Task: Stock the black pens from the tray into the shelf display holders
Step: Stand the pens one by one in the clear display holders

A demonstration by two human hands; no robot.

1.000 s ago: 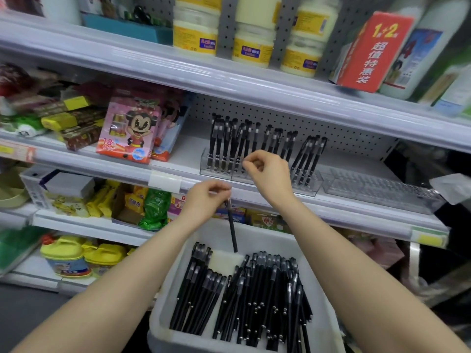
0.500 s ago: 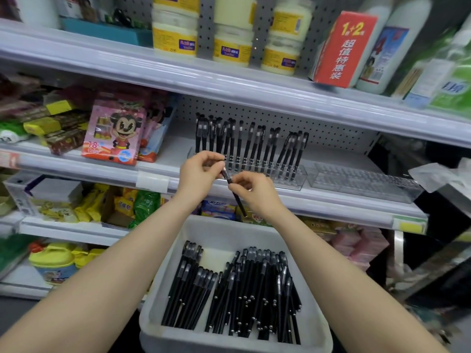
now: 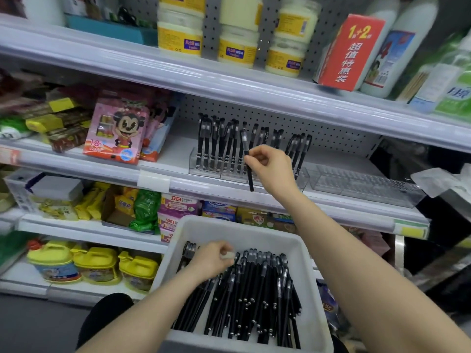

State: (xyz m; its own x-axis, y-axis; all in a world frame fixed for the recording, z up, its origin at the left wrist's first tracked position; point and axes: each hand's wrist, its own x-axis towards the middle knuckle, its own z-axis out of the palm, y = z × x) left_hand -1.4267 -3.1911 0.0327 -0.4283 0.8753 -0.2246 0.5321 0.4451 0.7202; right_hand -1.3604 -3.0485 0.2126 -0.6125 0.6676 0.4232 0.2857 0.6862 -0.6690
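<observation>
My right hand (image 3: pixel 274 169) pinches a pen (image 3: pixel 250 178) upright before the holder (image 3: pixel 196 165) at 12 o'clock. My left hand (image 3: pixel 211 261) curls over pens (image 3: pixel 254 294) in the tray (image 3: pixel 254 228) at 6, grip unclear. A skewed tip could topple crowded neighbours.

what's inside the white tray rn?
A loose pile of black pens lies in the white tray, whose floor is bare at the far end. The left hand is in it, fingers curled over the pile's left part; whether it holds one, and the pens beneath, are hidden.
</observation>
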